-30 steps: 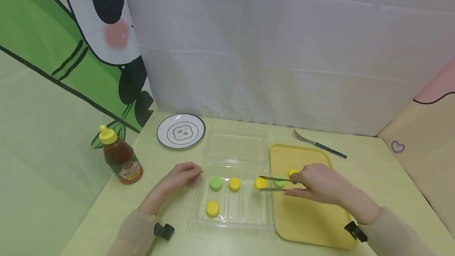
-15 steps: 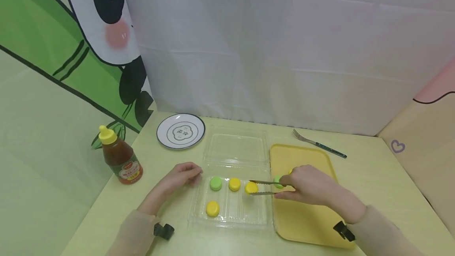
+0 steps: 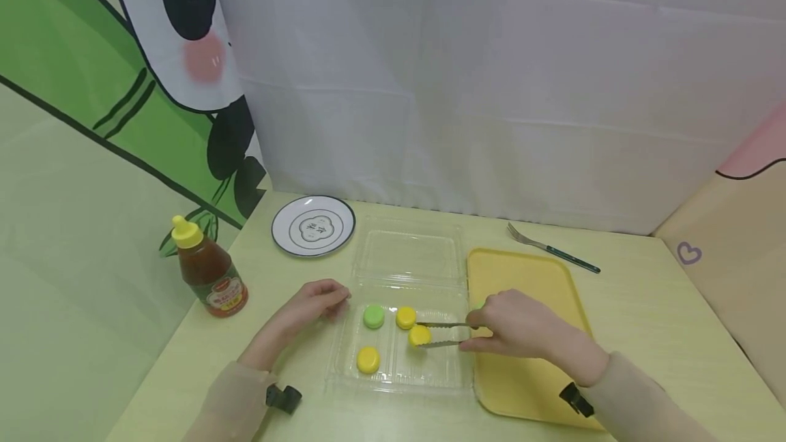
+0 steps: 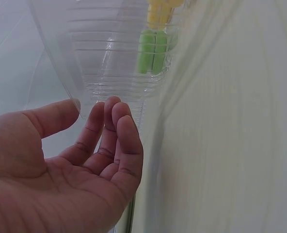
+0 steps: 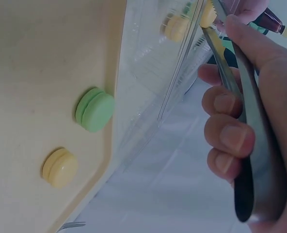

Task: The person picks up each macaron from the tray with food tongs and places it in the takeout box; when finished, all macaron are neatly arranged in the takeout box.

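Observation:
In the head view, my right hand (image 3: pixel 516 322) grips metal tongs (image 3: pixel 442 344). A yellow macaron (image 3: pixel 419 335) sits between the tong tips, above the right half of a clear plastic container (image 3: pixel 430 377). Inside the container lie a green macaron (image 3: pixel 373 316), a yellow macaron (image 3: pixel 406 318) near the tongs and another yellow macaron (image 3: pixel 368 360) at the front left. My left hand (image 3: pixel 316 300) is at the container's left edge; in the left wrist view, the edge runs between the thumb (image 4: pixel 61 116) and curled fingertips.
Right of the container lies a yellow tray (image 3: pixel 522 387); in the right wrist view it bears a green macaron (image 5: pixel 96 111) and a yellow macaron (image 5: pixel 60 167). A fork (image 3: pixel 555 249) and a plate (image 3: pixel 285 224) lie further back. A sauce bottle (image 3: pixel 215 275) stands left.
My right hand has moved left and slightly toward me, carrying the yellow macaron in the tongs from the container's right edge to near the other yellow macaron. The left hand has stayed put.

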